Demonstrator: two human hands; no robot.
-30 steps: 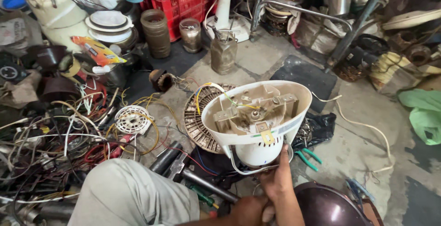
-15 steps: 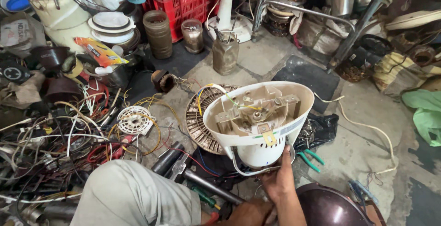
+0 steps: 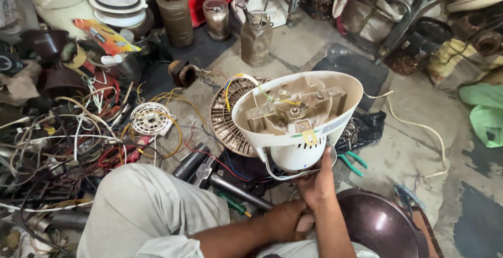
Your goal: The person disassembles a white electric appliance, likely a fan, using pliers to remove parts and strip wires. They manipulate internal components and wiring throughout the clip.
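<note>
On the far left of the floor stands a cream canister (image 3: 55, 1) with a stack of white plates (image 3: 116, 3) just beside it. Right of those are a brown ribbed jar (image 3: 175, 14), a glass jar (image 3: 217, 18) and a grimy square bottle (image 3: 255, 40); what the jars hold is too murky to tell. Near the left, tangled wires (image 3: 68, 142) surround a white round grille (image 3: 150, 118).

At the middle, the white cone-shaped appliance housing (image 3: 298, 116) is held above the floor, its wide mouth tilted up toward the camera. Inside show tan plastic ribs, a central shaft and yellow, blue and green leads. Behind it lies a round wound motor stator (image 3: 225, 121).

The left hand (image 3: 285, 221) rests low, its grip hidden at the wrist of the other. The right hand (image 3: 317, 184) closes around the housing's narrow base.

Compared with a moment ago, the housing sits slightly more upright and nearer.
</note>
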